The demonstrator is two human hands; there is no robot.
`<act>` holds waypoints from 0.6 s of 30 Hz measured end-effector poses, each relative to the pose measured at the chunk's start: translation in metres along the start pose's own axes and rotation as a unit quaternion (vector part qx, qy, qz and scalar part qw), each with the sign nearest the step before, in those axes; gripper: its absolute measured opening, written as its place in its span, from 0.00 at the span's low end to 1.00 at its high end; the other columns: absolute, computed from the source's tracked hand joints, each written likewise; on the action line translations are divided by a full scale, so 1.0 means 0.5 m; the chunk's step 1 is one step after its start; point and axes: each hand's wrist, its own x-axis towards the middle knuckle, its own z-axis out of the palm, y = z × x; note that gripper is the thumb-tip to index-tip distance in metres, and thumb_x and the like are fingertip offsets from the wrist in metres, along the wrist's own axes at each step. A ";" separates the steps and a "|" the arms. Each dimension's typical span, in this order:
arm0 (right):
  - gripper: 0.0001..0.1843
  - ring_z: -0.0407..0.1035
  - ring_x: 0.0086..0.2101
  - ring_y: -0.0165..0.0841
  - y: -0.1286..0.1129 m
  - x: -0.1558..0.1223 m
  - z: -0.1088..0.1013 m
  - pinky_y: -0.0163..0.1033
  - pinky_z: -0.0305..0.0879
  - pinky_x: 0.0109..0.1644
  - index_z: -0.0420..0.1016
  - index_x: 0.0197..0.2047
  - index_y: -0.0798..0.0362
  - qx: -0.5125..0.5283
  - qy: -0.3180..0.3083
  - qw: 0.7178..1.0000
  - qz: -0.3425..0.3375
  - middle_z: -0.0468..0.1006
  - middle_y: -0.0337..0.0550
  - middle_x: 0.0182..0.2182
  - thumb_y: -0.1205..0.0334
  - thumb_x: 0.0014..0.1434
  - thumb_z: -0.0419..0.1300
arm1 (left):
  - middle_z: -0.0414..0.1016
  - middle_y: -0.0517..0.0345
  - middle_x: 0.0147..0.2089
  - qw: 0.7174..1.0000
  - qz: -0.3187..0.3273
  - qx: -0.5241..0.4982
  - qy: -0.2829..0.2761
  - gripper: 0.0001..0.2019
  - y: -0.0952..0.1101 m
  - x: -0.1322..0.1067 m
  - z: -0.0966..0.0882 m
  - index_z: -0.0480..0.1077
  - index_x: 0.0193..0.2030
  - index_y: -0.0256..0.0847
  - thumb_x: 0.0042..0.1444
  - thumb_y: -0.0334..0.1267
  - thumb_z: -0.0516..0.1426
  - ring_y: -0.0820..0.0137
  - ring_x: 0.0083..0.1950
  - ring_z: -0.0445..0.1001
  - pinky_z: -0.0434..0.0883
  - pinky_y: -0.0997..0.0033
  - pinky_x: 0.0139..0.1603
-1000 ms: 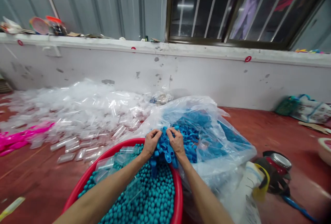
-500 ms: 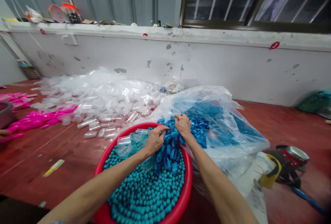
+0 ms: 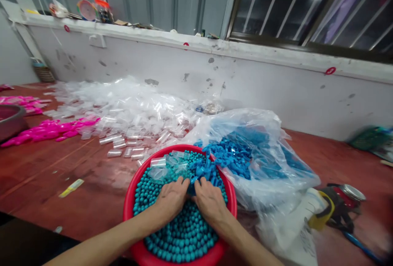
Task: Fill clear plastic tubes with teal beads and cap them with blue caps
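Note:
My left hand (image 3: 172, 197) and my right hand (image 3: 211, 202) meet over a red basin (image 3: 129, 200). Their fingers are closed, thumbs close together, on a small blue plastic piece (image 3: 191, 189) that is mostly hidden by them. Teal beads (image 3: 181, 241), many strung in rows, fill the basin beneath. On the beads, just beyond my fingers, lie loose blue plastic pieces (image 3: 204, 168). Several clear plastic tubes (image 3: 158, 162) rest there too, left of the blue pieces.
A clear bag of blue pieces (image 3: 233, 155) spills open beside the basin's right rim. Clear tubes (image 3: 135, 106) are heaped behind, with pink pieces (image 3: 52, 130) and a grey bowl (image 3: 12, 120) at left. A yellow-handled tool (image 3: 322, 213) and a small yellow item (image 3: 71, 188) lie on the red table.
Both hands have come back from the blue pieces at the basin's far right rim to its middle, close together. The view has tilted and shifted slightly.

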 end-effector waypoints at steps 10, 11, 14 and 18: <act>0.12 0.70 0.30 0.39 -0.023 -0.008 0.025 0.42 0.66 0.31 0.67 0.39 0.57 -0.044 0.017 0.999 0.025 0.73 0.51 0.32 0.74 0.52 0.49 | 0.74 0.45 0.41 0.996 0.011 0.044 -0.080 0.16 0.003 0.030 -0.026 0.65 0.46 0.38 0.51 0.31 0.45 0.57 0.44 0.72 0.66 0.59 0.42; 0.12 0.70 0.33 0.39 -0.024 -0.014 0.027 0.43 0.66 0.34 0.67 0.40 0.57 -0.043 0.034 0.998 0.013 0.73 0.52 0.34 0.74 0.53 0.49 | 0.74 0.47 0.42 0.995 0.015 0.049 -0.083 0.17 -0.003 0.023 -0.022 0.65 0.47 0.40 0.51 0.30 0.44 0.58 0.45 0.72 0.66 0.59 0.43; 0.13 0.68 0.38 0.41 -0.027 -0.009 0.023 0.44 0.65 0.38 0.67 0.42 0.57 -0.038 0.046 0.998 -0.002 0.72 0.55 0.38 0.71 0.53 0.50 | 0.73 0.47 0.44 0.995 0.029 0.052 -0.075 0.20 -0.010 0.011 -0.008 0.65 0.48 0.41 0.51 0.27 0.42 0.58 0.46 0.71 0.64 0.57 0.46; 0.10 0.71 0.32 0.39 -0.017 0.041 0.002 0.40 0.64 0.33 0.72 0.33 0.56 0.043 0.002 0.997 0.061 0.75 0.51 0.33 0.73 0.51 0.50 | 0.72 0.37 0.42 0.990 0.007 -0.112 -0.079 0.14 0.017 0.033 0.000 0.69 0.38 0.34 0.46 0.26 0.47 0.50 0.47 0.68 0.59 0.50 0.49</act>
